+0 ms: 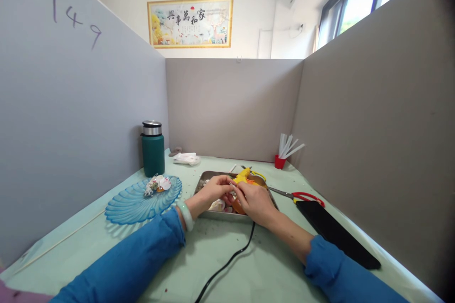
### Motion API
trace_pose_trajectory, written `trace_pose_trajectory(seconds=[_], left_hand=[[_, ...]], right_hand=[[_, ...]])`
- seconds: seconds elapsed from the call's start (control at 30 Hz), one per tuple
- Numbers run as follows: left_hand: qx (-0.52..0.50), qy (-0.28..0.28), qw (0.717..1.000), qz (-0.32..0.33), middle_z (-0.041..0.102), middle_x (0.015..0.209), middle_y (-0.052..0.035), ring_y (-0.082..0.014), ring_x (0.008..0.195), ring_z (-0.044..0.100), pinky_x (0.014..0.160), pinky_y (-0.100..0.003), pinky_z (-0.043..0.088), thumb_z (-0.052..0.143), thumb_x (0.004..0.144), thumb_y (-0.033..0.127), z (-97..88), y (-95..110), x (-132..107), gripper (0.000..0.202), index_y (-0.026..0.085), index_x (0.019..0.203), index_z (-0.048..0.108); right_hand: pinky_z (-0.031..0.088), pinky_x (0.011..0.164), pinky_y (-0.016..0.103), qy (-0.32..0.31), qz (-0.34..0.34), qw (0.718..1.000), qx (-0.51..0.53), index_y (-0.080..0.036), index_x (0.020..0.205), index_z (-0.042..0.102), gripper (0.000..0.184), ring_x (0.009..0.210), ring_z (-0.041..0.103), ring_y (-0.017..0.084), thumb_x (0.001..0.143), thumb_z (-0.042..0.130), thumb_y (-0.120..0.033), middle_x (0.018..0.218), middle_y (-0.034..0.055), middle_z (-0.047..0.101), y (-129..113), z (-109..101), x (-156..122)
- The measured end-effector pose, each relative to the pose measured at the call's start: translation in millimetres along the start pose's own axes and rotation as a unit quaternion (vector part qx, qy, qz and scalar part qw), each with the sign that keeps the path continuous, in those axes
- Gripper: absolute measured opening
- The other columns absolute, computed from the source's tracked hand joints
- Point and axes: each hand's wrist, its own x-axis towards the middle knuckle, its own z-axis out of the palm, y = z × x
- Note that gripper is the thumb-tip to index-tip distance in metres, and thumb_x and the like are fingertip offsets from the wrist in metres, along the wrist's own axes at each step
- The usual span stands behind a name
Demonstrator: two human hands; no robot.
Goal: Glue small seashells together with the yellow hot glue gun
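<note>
My left hand (213, 192) and my right hand (253, 201) meet over a metal tray (209, 215) in the middle of the table. Both have their fingers pinched together around a small item I cannot make out. A yellow glue gun (243, 176) lies in the tray just beyond my fingers, and its black cord (227, 262) runs toward me across the table. Small shells lie in the tray under my hands. A pale bangle sits on my left wrist.
A blue shell-shaped glass plate (128, 206) with a few small shells lies left of the tray. A green flask (152, 150) stands behind it. Red-handled scissors (298, 195) and a black flat object (337, 234) lie to the right. A red cup (279, 162) holds white sticks. Grey partitions enclose the table.
</note>
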Motion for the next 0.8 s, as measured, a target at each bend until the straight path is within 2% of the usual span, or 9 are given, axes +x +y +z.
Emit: trace_pose_trajectory(seconds=[0.53, 0.8], left_hand=[[0.014, 0.006, 1.0, -0.012, 0.059, 0.056, -0.0011, -0.0122, 0.048, 0.058, 0.05, -0.025, 0.049, 0.059, 0.067, 0.021, 1.4, 2.1, -0.7, 0.017, 0.012, 0.081, 0.054], [0.02, 0.006, 1.0, -0.014, 0.059, 0.057, -0.0017, -0.0132, 0.049, 0.059, 0.05, -0.026, 0.05, 0.058, 0.067, 0.02, -0.4, -0.8, 0.5, 0.017, 0.012, 0.082, 0.054]], right_hand=[[0.021, 0.053, 0.024, -0.006, 0.002, 1.0, -0.006, -0.02, 0.077, 0.056, 0.033, 0.063, 0.054, 0.012, 0.091, 0.03, -0.036, 0.069, 0.0004, 0.062, -2.2, -3.7, -0.4], [0.022, 0.054, 0.023, -0.008, 0.002, 1.0, 0.009, -0.021, 0.085, 0.058, 0.033, 0.063, 0.054, 0.012, 0.091, 0.03, -0.037, 0.072, 0.0006, 0.063, -2.1, -3.2, -0.5]])
